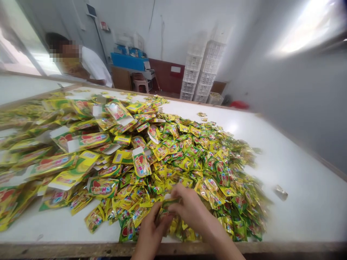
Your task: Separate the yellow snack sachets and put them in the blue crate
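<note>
Near the table's front edge, my left hand (153, 227) is closed around a small green candy box (166, 205), whose white flap shows at the top. My right hand (188, 206) comes in from the right, its fingers bent and closed at the same box; they partly cover it, and whether they also pinch a sachet cannot be made out. Around and beneath both hands spreads a heap of yellow and green candy sachets (189, 159). To the left lies a pile of printed cardboard boxes (103, 139), several with white flaps sticking out.
A white table (298, 202) with a wooden front edge (81, 249) carries the heaps. One silvery packet (281, 192) lies off to the right. Across the table sits a person in a white top (94, 65). White crates (203, 72) stand stacked by the back wall, near a blue-topped desk (128, 61).
</note>
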Demonstrator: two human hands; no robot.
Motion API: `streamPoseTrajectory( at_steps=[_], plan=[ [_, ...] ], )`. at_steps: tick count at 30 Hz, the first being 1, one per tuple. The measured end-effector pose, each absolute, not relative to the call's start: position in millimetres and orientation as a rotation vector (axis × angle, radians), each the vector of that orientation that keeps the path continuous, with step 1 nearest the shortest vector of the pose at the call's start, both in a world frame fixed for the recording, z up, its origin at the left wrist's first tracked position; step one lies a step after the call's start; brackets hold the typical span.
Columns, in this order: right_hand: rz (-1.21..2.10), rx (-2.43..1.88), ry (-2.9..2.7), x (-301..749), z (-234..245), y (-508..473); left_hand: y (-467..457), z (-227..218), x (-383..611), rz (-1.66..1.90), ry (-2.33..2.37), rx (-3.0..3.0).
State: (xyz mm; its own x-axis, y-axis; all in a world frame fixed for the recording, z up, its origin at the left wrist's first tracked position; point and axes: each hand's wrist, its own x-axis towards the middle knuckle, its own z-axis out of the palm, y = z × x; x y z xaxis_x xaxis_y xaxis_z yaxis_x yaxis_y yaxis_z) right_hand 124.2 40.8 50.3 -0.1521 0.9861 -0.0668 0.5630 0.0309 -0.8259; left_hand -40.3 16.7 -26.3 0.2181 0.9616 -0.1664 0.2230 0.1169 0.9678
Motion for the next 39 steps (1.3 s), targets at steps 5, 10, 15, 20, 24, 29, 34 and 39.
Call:
streamPoseTrajectory(
  at_steps=[5,10,15,20,24,29,34,39],
  plan=[
    [0.765,-1.479,-1.865,102.3,21.8,30.1,15.9,-25.5,-55.9,0.891,1.116,1.142],
    [0.927,-1.407,-1.59,105.5,12.7,10.1,10.8,-23.4,-61.5,0.827,1.171,1.061],
    [1.543,-1.392,-0.845,109.3,2.8,1.5,15.4,-8.6,-67.6,0.734,1.124,0.864],
    [1.627,-1.28,-0.849,98.7,-4.5,3.7,30.3,4.3,-77.1,0.656,1.08,1.069],
    [1.422,-1.312,-0.999,96.9,1.7,9.1,32.5,-5.0,-83.5,0.774,1.196,1.095],
    [1.43,-1.359,-0.958,98.8,5.1,14.0,27.6,-18.3,-82.5,0.839,1.25,1.168],
    [1.271,-1.371,-1.078,100.0,0.5,13.0,31.8,-20.4,-79.7,0.837,1.23,1.474],
    [1.01,-1.254,-1.338,97.7,-4.3,-5.9,26.7,-25.5,-90.6,0.899,1.075,1.724]
  ],
)
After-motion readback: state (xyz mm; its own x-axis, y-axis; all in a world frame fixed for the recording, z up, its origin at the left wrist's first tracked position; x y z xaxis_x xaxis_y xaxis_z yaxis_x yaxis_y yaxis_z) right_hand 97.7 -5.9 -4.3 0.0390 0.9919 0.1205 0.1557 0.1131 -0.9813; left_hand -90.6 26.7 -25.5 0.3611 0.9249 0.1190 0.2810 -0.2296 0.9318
